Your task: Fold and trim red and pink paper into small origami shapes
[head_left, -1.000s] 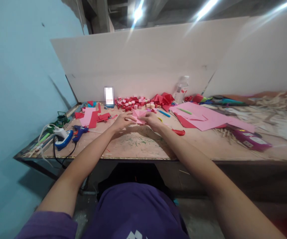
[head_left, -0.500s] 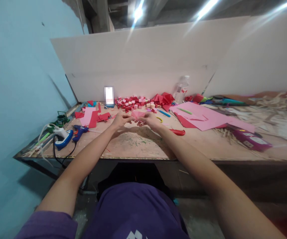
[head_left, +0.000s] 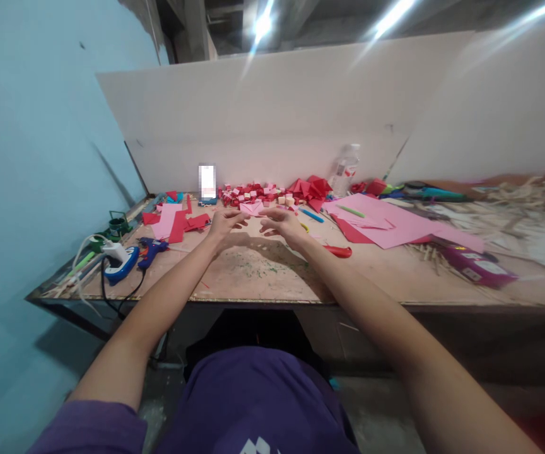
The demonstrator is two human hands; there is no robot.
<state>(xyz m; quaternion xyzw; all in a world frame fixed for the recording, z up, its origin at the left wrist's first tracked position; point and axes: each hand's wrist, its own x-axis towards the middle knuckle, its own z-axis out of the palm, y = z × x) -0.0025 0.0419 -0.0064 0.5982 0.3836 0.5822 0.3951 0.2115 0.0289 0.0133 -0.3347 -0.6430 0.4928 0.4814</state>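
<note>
A folded piece of pink paper (head_left: 251, 208) lies on the table just beyond my hands, in front of a heap of small red and pink paper cubes (head_left: 248, 194). My left hand (head_left: 226, 225) hovers at the near left of the folded paper, fingers stretched and holding nothing. On the other side my right hand (head_left: 281, 225) is held with its fingers apart and nothing in them. Between the two sets of fingertips there is a gap. A yellow ring-shaped handle (head_left: 304, 227) shows partly behind my right hand.
Red and pink paper pieces (head_left: 171, 222), a blue glue gun (head_left: 151, 251) and a power strip (head_left: 122, 266) lie left. A phone (head_left: 207, 184) stands at the back. Rightward are a red-handled tool (head_left: 339, 251), large pink sheets (head_left: 395, 221), a bottle (head_left: 347, 169) and a purple package (head_left: 478, 265).
Both hands have let go of the folded pink paper, which now rests farther back by the cubes. My fingers have opened and moved slightly apart.
</note>
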